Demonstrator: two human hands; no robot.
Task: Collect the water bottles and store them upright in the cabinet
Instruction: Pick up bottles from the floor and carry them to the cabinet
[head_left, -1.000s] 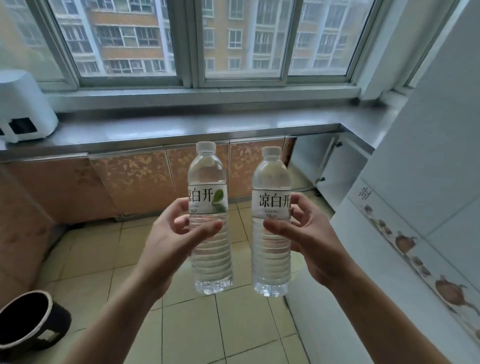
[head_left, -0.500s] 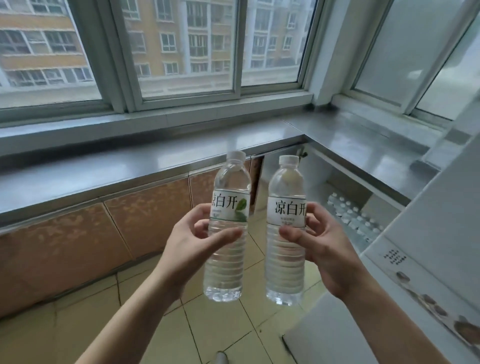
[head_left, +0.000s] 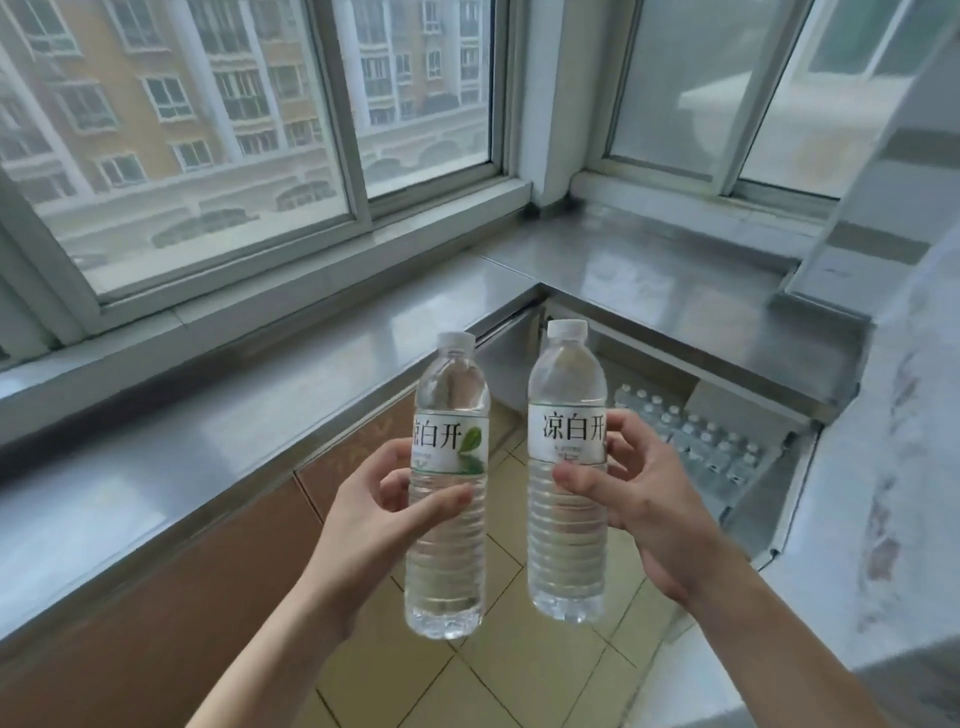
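Observation:
I hold two clear water bottles upright in front of me, each with a white cap and a white label. My left hand (head_left: 374, 512) grips the left bottle (head_left: 448, 551) around its middle. My right hand (head_left: 647, 493) grips the right bottle (head_left: 566, 540) at the label. Behind and below them, under the corner of the steel counter, an open cabinet (head_left: 748, 519) holds several upright bottles (head_left: 696, 436) in rows.
A steel countertop (head_left: 260, 441) runs along the windows and turns at the corner. Brown cabinet doors (head_left: 156, 597) line the left side below it. A white appliance or wall (head_left: 883, 519) stands close on the right. The floor is yellow tile (head_left: 519, 675).
The view has swung right and upward toward the counter corner. The open cabinet with stored bottles has come into fuller view. Both hands keep the bottles held side by side.

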